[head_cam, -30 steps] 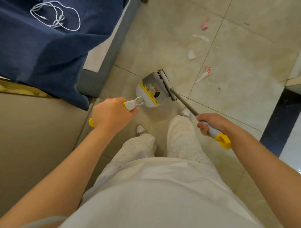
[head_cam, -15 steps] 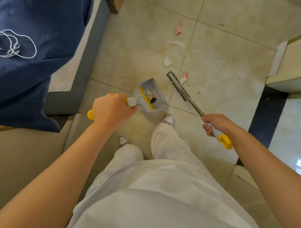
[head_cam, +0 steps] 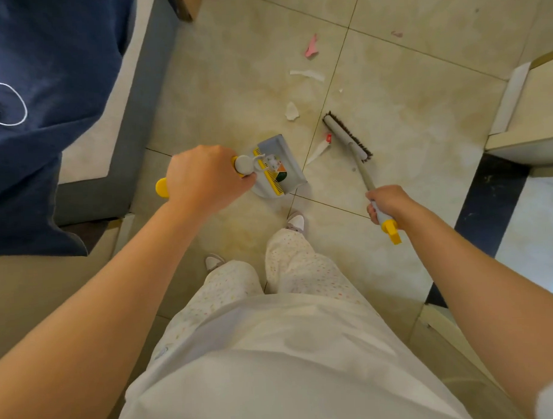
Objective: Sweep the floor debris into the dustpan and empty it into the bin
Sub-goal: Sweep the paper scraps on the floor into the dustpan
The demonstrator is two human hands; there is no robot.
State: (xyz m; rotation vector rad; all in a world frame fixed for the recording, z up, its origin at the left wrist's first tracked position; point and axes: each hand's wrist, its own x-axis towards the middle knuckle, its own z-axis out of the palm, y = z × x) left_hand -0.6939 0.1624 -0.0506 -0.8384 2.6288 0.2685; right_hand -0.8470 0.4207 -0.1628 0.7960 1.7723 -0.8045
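The floor is glossy beige tile with thin grout lines, and a dark band of tile runs along its right side. On the left stands a bed with a grey frame, one navy blanket hanging over its edge and one white cable lying on the blanket. A pale cabinet sits at the right edge.

Five loose bits of litter lie on the tiles: one pink scrap, one white strip, one tiny white fleck, one white shard and one red-and-white wrapper. Any print on the wrapper is too small to read.

There is one grey dustpan with a yellow comb edge, low over the floor in front of the person's two pale slippers. A few coloured bits lie inside it. The left hand has its grip clenched round the dustpan's yellow handle.

The right hand has its grip wrapped round the shaft of the one broom, just above its yellow end. The broom's head is down by the tiles, with the wrapper between it and the dustpan.
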